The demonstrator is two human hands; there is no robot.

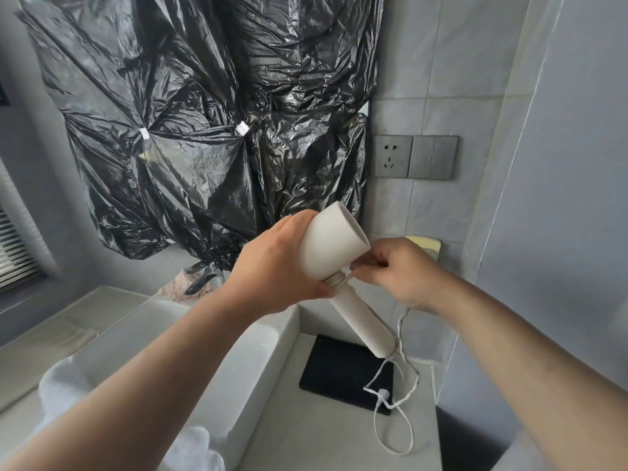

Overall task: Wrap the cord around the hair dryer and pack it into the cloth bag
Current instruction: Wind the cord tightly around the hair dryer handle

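Black plastic sheeting (pixel 190 107) is seen covering the wall above a white counter (pixel 323 436). A flat black rectangle (pixel 343 365) is laid on the counter. The hair dryer (pixel 326 246) is held above it, tilted, gripped at head and neck by the left hand (pixel 272 263). The cord (pixel 400 326) is pinched beside the neck by the right hand (pixel 397 270); a few turns are noted at the neck. The plug (pixel 384 393) is rested on the black rectangle.
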